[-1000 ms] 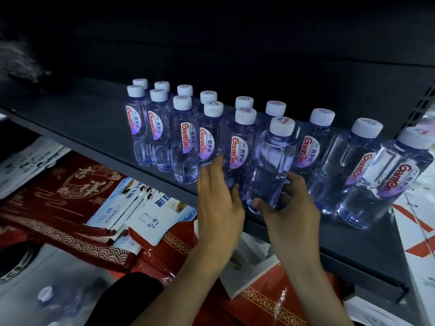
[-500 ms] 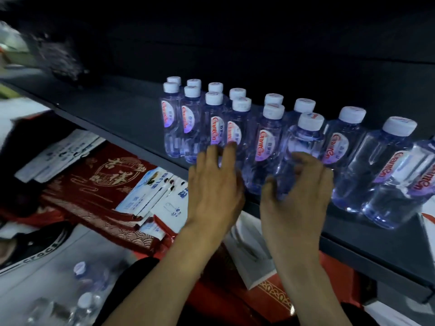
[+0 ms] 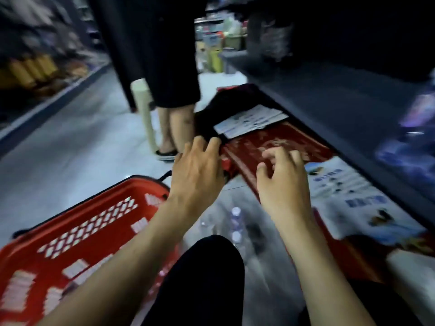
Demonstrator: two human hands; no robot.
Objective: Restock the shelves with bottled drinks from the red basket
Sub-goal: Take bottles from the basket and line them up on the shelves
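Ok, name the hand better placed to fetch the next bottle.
Left, probably: the left hand hovers empty beside the red basket; the right hand, also empty, sits farther off over the red packages.

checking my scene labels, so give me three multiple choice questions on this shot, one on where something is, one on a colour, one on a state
1. What do the left hand and the right hand hold?
A. a bottle each
B. the basket handle
C. nothing

2. Where is the basket?
A. low at the person's left, partly behind the left forearm
B. on a trolley
C. hanging from the right hand

3. What colour is the basket?
A. blue
B. red
C. green

Answers:
1 C, both hands are in the air with loose fingers round nothing.
2 A, its wall fills the bottom left and the left forearm crosses in front of it.
3 B, its latticed wall is plainly red.
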